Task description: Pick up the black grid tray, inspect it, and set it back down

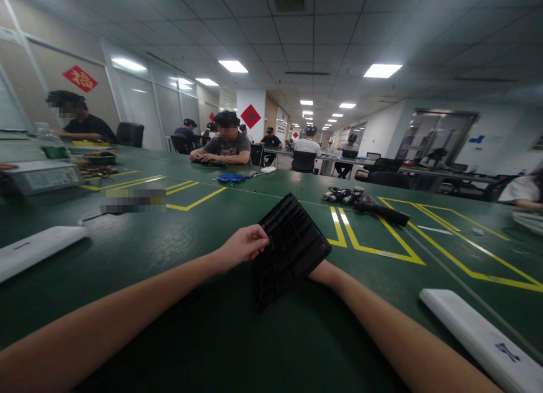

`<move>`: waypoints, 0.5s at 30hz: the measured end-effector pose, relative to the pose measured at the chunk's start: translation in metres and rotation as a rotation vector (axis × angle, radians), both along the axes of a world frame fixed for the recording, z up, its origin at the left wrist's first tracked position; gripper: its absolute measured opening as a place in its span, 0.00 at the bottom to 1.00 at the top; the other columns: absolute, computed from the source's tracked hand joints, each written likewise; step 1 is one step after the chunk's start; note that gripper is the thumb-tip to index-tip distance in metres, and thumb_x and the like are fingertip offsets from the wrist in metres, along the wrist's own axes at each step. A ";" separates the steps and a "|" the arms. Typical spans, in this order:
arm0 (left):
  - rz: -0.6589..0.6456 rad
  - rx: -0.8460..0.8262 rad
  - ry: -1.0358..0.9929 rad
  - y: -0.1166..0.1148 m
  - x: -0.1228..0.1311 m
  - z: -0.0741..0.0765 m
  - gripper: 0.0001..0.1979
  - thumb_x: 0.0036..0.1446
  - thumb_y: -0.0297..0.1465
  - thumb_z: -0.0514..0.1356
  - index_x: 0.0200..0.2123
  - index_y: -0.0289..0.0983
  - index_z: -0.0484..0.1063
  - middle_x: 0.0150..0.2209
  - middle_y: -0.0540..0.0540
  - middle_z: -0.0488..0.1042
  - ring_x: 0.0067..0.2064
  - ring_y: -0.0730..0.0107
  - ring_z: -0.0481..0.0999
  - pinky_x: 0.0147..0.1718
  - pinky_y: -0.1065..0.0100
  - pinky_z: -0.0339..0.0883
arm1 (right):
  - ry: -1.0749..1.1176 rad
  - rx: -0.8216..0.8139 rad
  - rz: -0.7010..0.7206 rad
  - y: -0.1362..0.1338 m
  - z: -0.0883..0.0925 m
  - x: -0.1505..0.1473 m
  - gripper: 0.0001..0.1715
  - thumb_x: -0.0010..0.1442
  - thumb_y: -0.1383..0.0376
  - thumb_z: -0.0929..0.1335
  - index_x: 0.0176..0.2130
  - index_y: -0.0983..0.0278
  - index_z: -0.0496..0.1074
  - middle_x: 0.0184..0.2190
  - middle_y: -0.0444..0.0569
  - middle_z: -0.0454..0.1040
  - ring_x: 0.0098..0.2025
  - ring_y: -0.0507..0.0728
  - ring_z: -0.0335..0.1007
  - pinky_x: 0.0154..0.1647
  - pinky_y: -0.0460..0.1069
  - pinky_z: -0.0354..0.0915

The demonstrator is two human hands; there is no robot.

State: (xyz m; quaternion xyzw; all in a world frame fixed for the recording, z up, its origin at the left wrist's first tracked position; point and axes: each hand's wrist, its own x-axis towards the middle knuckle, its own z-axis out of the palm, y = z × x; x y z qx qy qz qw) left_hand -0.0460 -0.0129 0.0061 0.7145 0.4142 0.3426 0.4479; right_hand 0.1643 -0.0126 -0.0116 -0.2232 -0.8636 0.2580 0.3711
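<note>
A black compartment tray (297,234), shallow and divided by thin ribs, is held up at a tilt above the green table, its divided side towards me. My right hand (323,272) supports it from behind at the lower right; the tray hides those fingers. At the tray's left edge is my left hand (244,247), its thumb and fingers pressed together in a pinch. Whatever sits between these fingertips is too small to make out. I cannot tell whether they touch the tray.
White bars lie left (38,249) and right (479,336) on the green table (195,308). Yellow tape marks areas. Beyond are bundled cables (345,195), a black stick-like object (388,213) and blue gloves (231,178). A person (227,144) sits across; others work farther back.
</note>
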 end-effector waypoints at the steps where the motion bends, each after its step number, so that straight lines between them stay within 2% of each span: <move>1: 0.022 0.123 0.067 0.000 -0.001 -0.001 0.07 0.52 0.34 0.55 0.28 0.36 0.62 0.23 0.53 0.64 0.22 0.79 0.63 0.20 0.76 0.55 | 0.008 -0.011 -0.002 -0.001 0.000 0.000 0.22 0.57 0.60 0.62 0.52 0.57 0.64 0.53 0.48 0.66 0.55 0.59 0.59 0.57 0.58 0.53; 4: 0.049 0.420 0.272 -0.003 -0.002 -0.002 0.06 0.53 0.32 0.53 0.28 0.35 0.65 0.26 0.50 0.66 0.28 0.75 0.66 0.28 0.72 0.59 | 0.015 -0.029 -0.005 -0.001 -0.001 0.000 0.22 0.56 0.59 0.63 0.51 0.56 0.65 0.52 0.47 0.67 0.54 0.60 0.60 0.56 0.58 0.54; 6: 0.045 0.515 0.400 -0.004 -0.001 0.001 0.07 0.54 0.32 0.51 0.29 0.35 0.66 0.27 0.49 0.68 0.29 0.73 0.67 0.29 0.71 0.59 | 0.018 -0.026 -0.007 -0.001 -0.002 0.000 0.21 0.56 0.59 0.63 0.50 0.56 0.66 0.50 0.46 0.68 0.53 0.60 0.61 0.56 0.58 0.55; 9: 0.086 0.572 0.574 -0.005 0.003 0.006 0.10 0.56 0.33 0.49 0.28 0.36 0.65 0.27 0.48 0.69 0.30 0.70 0.68 0.29 0.69 0.58 | 0.020 -0.011 -0.010 0.000 -0.003 0.000 0.19 0.56 0.59 0.62 0.49 0.55 0.67 0.50 0.45 0.68 0.52 0.59 0.62 0.56 0.57 0.55; 12: 0.154 0.558 0.709 -0.008 0.008 0.012 0.16 0.58 0.38 0.44 0.28 0.36 0.64 0.27 0.47 0.69 0.29 0.68 0.68 0.27 0.69 0.56 | 0.014 0.023 -0.031 0.001 -0.002 0.000 0.20 0.56 0.60 0.62 0.49 0.55 0.66 0.52 0.45 0.67 0.54 0.60 0.60 0.57 0.58 0.53; 15: 0.158 0.534 0.776 -0.012 0.009 0.016 0.17 0.59 0.41 0.43 0.32 0.37 0.63 0.29 0.47 0.69 0.30 0.67 0.69 0.27 0.69 0.57 | 0.013 0.031 -0.023 0.001 -0.002 0.001 0.21 0.56 0.60 0.62 0.51 0.54 0.65 0.52 0.45 0.66 0.53 0.59 0.61 0.57 0.57 0.55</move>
